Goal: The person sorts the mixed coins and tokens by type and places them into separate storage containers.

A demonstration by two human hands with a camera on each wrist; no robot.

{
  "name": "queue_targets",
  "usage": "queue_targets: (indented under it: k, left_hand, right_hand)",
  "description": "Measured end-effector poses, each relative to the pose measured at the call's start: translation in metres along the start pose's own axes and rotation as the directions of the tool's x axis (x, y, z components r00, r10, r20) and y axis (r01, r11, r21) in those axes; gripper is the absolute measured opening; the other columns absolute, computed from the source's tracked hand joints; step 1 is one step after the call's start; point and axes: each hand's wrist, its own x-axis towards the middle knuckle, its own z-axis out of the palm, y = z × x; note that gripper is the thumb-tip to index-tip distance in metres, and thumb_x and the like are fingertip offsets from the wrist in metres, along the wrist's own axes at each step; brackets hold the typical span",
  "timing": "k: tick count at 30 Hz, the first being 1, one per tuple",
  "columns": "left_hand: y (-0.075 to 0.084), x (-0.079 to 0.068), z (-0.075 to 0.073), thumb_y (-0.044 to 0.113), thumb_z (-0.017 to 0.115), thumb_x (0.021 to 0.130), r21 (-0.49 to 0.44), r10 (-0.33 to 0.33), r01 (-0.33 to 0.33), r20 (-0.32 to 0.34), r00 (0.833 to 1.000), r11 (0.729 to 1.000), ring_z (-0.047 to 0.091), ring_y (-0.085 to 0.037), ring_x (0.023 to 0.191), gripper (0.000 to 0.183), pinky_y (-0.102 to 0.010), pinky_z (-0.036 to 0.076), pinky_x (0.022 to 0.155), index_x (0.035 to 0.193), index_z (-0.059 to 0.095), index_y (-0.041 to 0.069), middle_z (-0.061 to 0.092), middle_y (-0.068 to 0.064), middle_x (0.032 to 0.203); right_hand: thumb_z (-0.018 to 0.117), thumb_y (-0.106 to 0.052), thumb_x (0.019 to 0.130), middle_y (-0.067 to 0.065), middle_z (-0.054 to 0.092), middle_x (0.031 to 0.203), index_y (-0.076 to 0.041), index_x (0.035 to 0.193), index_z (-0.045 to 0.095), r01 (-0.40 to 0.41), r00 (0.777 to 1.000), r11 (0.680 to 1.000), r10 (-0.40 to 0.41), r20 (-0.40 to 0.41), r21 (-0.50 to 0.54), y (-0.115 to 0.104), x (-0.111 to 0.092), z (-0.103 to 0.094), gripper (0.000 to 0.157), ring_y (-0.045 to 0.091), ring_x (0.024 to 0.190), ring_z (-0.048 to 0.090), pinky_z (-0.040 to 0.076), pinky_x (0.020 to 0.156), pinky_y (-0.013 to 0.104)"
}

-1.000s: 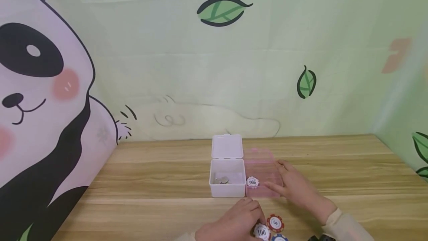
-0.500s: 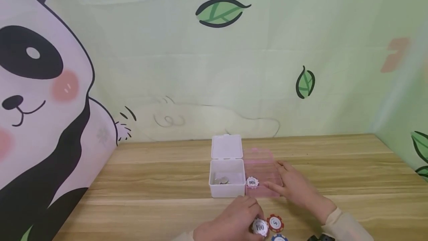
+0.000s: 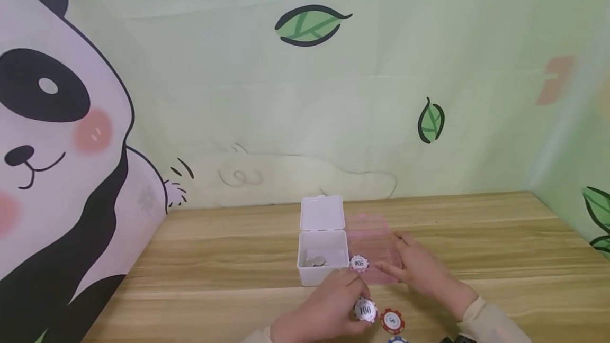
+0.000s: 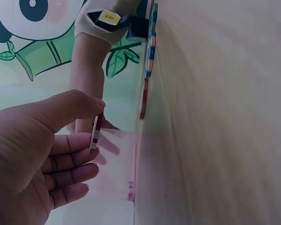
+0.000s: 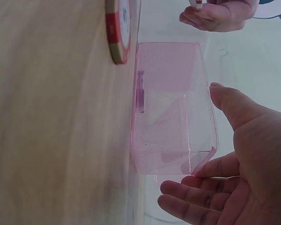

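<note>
My left hand (image 3: 329, 303) pinches a white poker chip (image 3: 365, 310) marked 100 between thumb and fingers, raised off the table in front of the boxes. In the left wrist view the chip (image 4: 96, 133) shows edge-on, red and white. My right hand (image 3: 424, 269) holds the right side of a clear pink plastic box (image 3: 381, 258), thumb near one corner and fingers around the side. A white chip (image 3: 359, 263) marked 500 overlaps the pink box's left front corner. Beside it stands a white box (image 3: 320, 278), lid up, with silver coin-like discs (image 3: 318, 261) inside.
A red chip (image 3: 392, 321) marked 5 lies right of my left hand. Below it a blue chip (image 3: 397, 340) is cut off by the frame edge. A black object (image 3: 459, 339) is partly visible at the bottom. Behind the wooden table (image 3: 214, 258) hangs a panda-printed cloth (image 3: 229, 94).
My left hand has lifted the 100 chip and shifted slightly up and left, away from the red and blue chips. My right hand stays on the pink box.
</note>
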Motion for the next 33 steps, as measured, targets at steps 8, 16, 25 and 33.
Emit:
queue_targets:
  k: [8,16,25,33]
  left_hand:
    - [-0.005,0.003,-0.004,0.042,0.077,0.074,0.041,-0.003,0.004,-0.035,0.999,0.999,0.05,-0.005,0.089,0.035,-0.015,0.04,0.079,0.095,0.06,0.02,0.057,0.012,0.091]
    - [-0.014,0.011,-0.012,0.041,0.076,0.077,0.015,-0.04,0.04,-0.017,0.999,0.999,0.051,-0.006,0.091,0.036,-0.016,0.04,0.078,0.099,0.061,0.017,0.058,0.01,0.095]
    - [-0.024,0.023,-0.016,0.04,0.076,0.075,0.024,-0.094,0.095,-0.053,0.994,0.995,0.052,-0.008,0.091,0.036,-0.017,0.041,0.077,0.097,0.061,0.016,0.06,0.007,0.099]
    - [-0.033,0.036,-0.02,0.04,0.075,0.076,0.064,-0.119,0.12,-0.026,0.993,0.991,0.052,-0.009,0.09,0.035,-0.02,0.043,0.078,0.097,0.062,0.015,0.058,0.006,0.095]
  right_hand:
    - [0.066,-0.045,0.087,0.028,0.054,0.13,0.007,0.138,0.044,0.005,1.0,1.0,-0.005,-0.009,0.002,0.0,0.0,0.0,0.077,0.041,0.108,0.061,0.052,0.09,0.052]
    - [0.065,-0.046,0.088,0.03,0.052,0.133,0.008,0.138,0.043,0.002,1.0,1.0,-0.002,0.0,-0.012,0.0,0.0,0.001,0.077,0.044,0.113,0.058,0.05,0.094,0.053]
    - [0.063,-0.049,0.087,0.03,0.051,0.133,0.008,0.138,0.043,-0.007,1.0,1.0,0.008,0.028,-0.012,-0.001,-0.001,0.001,0.079,0.045,0.113,0.058,0.05,0.094,0.054]
    - [0.06,-0.054,0.088,0.032,0.05,0.133,0.009,0.138,0.042,-0.012,0.999,1.0,0.012,0.035,-0.008,-0.001,-0.001,0.0,0.082,0.045,0.112,0.059,0.051,0.093,0.054]
